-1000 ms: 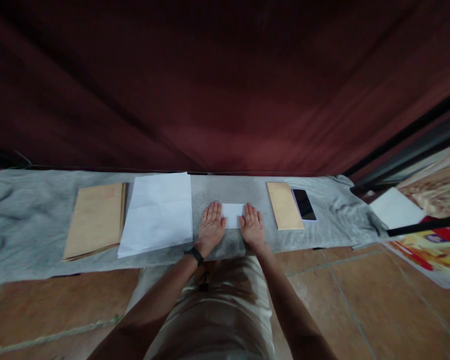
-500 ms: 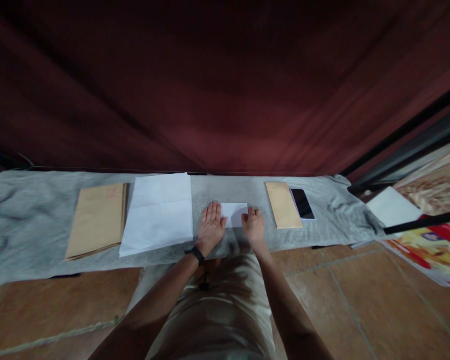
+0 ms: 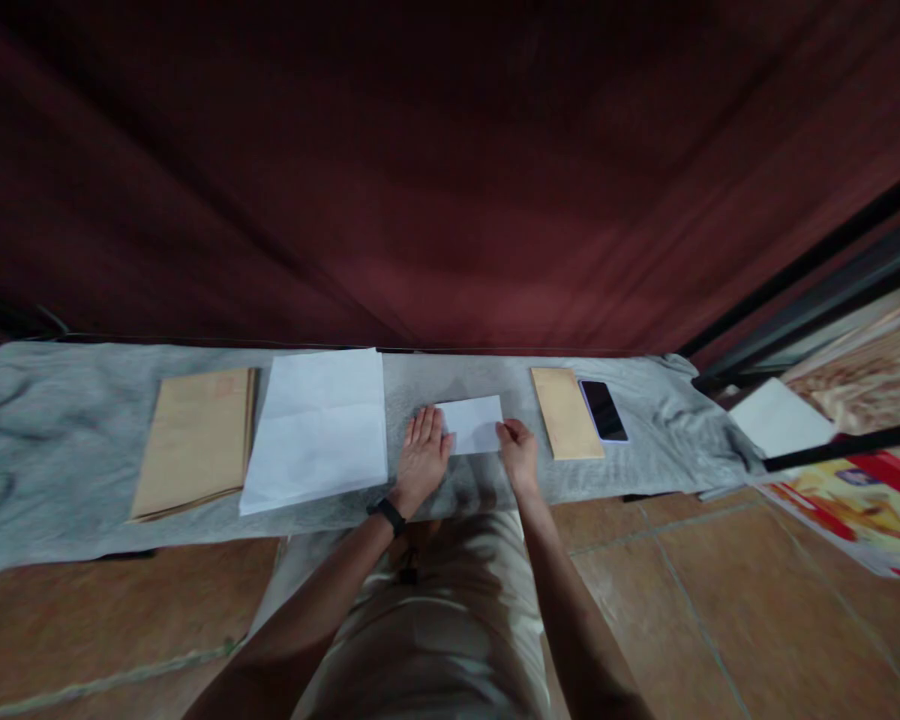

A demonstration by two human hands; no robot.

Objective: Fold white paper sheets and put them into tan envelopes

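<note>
A small white rectangle of folded paper lies between my hands on the grey cloth. My left hand is flat, fingers stretched out, pressing on the paper's left end. At the opposite end, my right hand pinches the paper's right edge, which looks slightly raised. To the left is a stack of large white paper sheets, with a faint crease across the top one. A single brown envelope rests right of my right hand.
Several larger brown envelopes are piled at the left. A phone with a dark screen lies beside the single envelope. The grey cloth covers a narrow bench against a dark red curtain. Black bars and a colourful box are at the right.
My right hand has moved slightly right and now pinches the paper's edge. More of the white paper shows, and its right end has tilted up a little. My left hand stays flat.
</note>
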